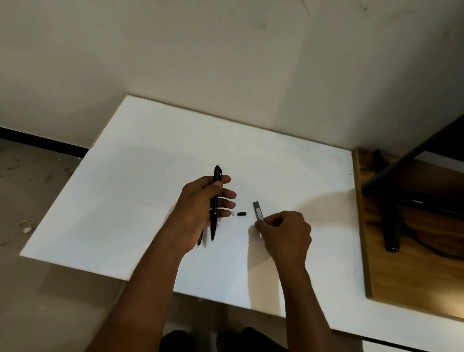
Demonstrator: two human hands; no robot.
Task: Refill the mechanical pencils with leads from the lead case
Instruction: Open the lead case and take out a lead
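Presently listed: one black mechanical pencil (214,203), light and rigid, held upright above the white board (140,193) by the left hand (199,210), thumb and fingers closed round its barrel. One grey lead case (258,210), small and slick, pinched at its near end by the right hand (285,236). A black cap (241,214) and white eraser (233,213) are laid between. Leads, judged brittle, are best tipped out, not pinched.
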